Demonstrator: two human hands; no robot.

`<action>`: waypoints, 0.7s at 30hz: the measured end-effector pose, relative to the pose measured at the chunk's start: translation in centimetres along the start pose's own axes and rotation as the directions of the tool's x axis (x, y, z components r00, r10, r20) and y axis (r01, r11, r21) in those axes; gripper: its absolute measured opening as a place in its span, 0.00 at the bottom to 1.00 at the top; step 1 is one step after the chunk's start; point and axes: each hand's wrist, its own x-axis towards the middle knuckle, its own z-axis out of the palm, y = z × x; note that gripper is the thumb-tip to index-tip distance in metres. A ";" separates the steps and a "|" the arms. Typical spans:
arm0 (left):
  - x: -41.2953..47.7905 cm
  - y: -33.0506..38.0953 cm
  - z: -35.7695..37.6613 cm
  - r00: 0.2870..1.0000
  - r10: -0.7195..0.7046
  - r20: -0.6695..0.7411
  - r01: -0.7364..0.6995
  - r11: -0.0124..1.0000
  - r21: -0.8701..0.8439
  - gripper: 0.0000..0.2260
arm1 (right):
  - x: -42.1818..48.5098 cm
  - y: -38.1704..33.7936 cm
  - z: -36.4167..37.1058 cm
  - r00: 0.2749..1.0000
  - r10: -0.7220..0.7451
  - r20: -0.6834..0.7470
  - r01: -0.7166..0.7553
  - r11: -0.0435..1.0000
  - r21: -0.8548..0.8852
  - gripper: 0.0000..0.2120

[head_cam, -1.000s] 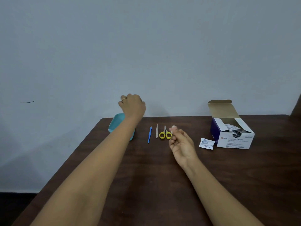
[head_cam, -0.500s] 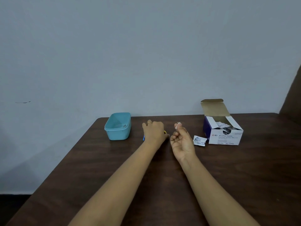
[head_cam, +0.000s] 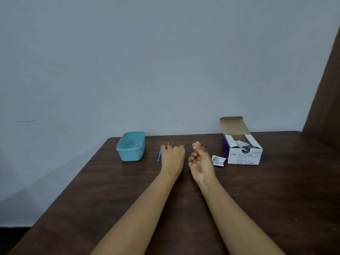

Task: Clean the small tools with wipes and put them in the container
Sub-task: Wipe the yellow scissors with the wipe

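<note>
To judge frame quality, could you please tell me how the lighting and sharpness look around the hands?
Head view: soft, even light, no glare on the table; the wipe pinched by the right hand looks blurry; the left hand hides what lies under it.

The left hand point(head_cam: 173, 155) covers most of the small tools near the table's point(head_cam: 110, 190) far edge. Only two pale tips point(head_cam: 167, 144) and part of a blue tool point(head_cam: 159, 155) show, and its grip cannot be told. Both forearms point(head_cam: 143, 208) run off the bottom edge.
</note>
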 end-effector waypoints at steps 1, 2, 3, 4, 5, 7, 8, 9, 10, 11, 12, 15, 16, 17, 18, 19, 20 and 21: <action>-0.3 0.0 -0.6 0.998 -0.034 -0.045 0.031 0.997 -0.064 0.04 | -0.2 -0.1 -0.1 1.000 -0.003 0.003 0.003 1.000 0.002 0.07; -0.6 -0.2 -0.8 0.989 -0.093 -0.111 0.078 0.987 -0.137 0.05 | -0.4 -0.2 -0.1 1.000 -0.006 0.004 0.006 1.000 0.000 0.07; -0.7 -0.3 -0.7 0.971 -0.160 -0.176 0.120 0.968 -0.219 0.06 | -0.6 -0.2 -0.2 1.000 -0.009 0.004 0.009 1.000 -0.009 0.07; -1.0 -0.4 -0.7 0.956 -0.231 -0.179 0.146 0.909 -0.391 0.05 | -0.8 -0.2 -0.3 1.000 -0.014 0.003 0.014 1.000 -0.026 0.08; -1.3 -0.4 -0.9 0.938 -0.318 -0.136 0.186 0.796 -0.576 0.06 | -1.2 -0.2 -0.3 1.000 -0.021 0.002 0.022 0.998 -0.051 0.08; -1.8 -0.4 -1.4 0.894 -0.447 -0.036 0.219 0.505 -0.835 0.07 | -1.9 -0.3 -0.4 0.999 -0.045 0.001 0.045 0.992 -0.122 0.10; -2.1 -0.4 -1.7 0.865 -0.502 0.001 0.217 0.372 -0.903 0.07 | -2.3 -0.3 -0.5 0.998 -0.055 0.001 0.054 0.986 -0.159 0.11; -2.5 -0.2 -2.2 0.840 -0.540 0.058 0.220 0.240 -0.946 0.07 | -2.8 -0.5 -0.6 0.998 -0.060 0.003 0.060 0.980 -0.188 0.12; -2.9 0.0 -2.5 0.822 -0.555 0.126 0.215 0.098 -0.972 0.07 | -3.3 -0.6 -0.7 0.998 -0.061 0.007 0.061 0.977 -0.206 0.12; -3.4 0.3 -2.7 0.815 -0.543 0.204 0.208 -0.055 -0.977 0.07 | -3.8 -0.8 -0.9 0.998 -0.059 0.017 0.062 0.974 -0.218 0.13; -4.0 0.6 -2.8 0.817 -0.511 0.269 0.200 -0.187 -0.962 0.07 | -4.3 -1.0 -1.2 0.998 -0.055 0.035 0.061 0.971 -0.233 0.13; -5.9 1.6 -3.2 0.841 -0.412 0.350 0.188 -0.384 -0.904 0.07 | -5.8 -1.6 -1.8 0.992 -0.022 0.124 0.060 0.947 -0.315 0.12; -6.5 1.9 -3.1 0.843 -0.398 0.363 0.194 -0.404 -0.894 0.07 | -6.3 -1.7 -2.0 0.988 -0.011 0.155 0.064 0.938 -0.341 0.12; -7.2 2.2 -3.1 0.840 -0.387 0.380 0.205 -0.422 -0.883 0.06 | -6.8 -1.9 -2.2 0.983 -0.004 0.181 0.071 0.928 -0.365 0.12; -7.9 2.6 -3.2 0.834 -0.379 0.401 0.219 -0.440 -0.871 0.06 | -7.2 -2.0 -2.4 0.979 0.001 0.202 0.081 0.915 -0.395 0.12; -8.7 2.9 -3.3 0.825 -0.373 0.423 0.230 -0.462 -0.857 0.06 | -7.7 -2.1 -2.6 0.975 0.003 0.220 0.095 0.897 -0.431 0.12; -9.3 3.2 -3.5 0.819 -0.367 0.441 0.237 -0.484 -0.842 0.06 | -8.0 -2.2 -2.8 0.972 0.004 0.234 0.109 0.877 -0.468 0.12; -9.9 3.3 -3.6 0.815 -0.362 0.453 0.236 -0.507 -0.829 0.06 | -8.5 -2.3 -2.9 0.970 0.004 0.244 0.122 0.857 -0.501 0.12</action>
